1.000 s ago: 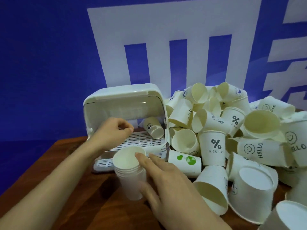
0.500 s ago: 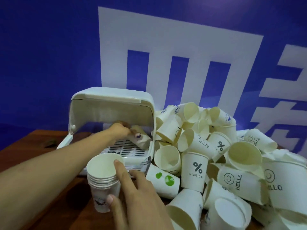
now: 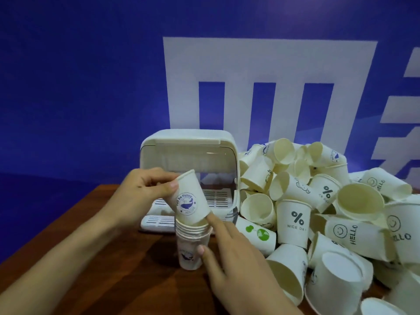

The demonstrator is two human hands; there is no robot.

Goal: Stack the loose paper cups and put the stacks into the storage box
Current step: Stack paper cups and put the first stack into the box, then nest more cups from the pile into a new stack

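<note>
Since half a sec ago, left hand [image 3: 145, 189] came out of the storage box [image 3: 188, 142] with the whale-print cup [image 3: 189, 201] that was lying inside. Fingers and thumb were curled round its rim end, cup tilted, base just entering the top of the cup stack [image 3: 192, 244]. Stack stood upright on the wooden table [image 3: 102, 246], just in front of the box's slatted tray [image 3: 159, 221]. Box was open, lid flipped up. Right hand [image 3: 234, 253] held the stack, thumb on its side, index finger at the top rim. Loose cup pile [image 3: 318, 212] sat right of the box, touching it, cups lying every way, mixed prints. Blue wall [image 3: 68, 87] with white blocks was behind.
</note>
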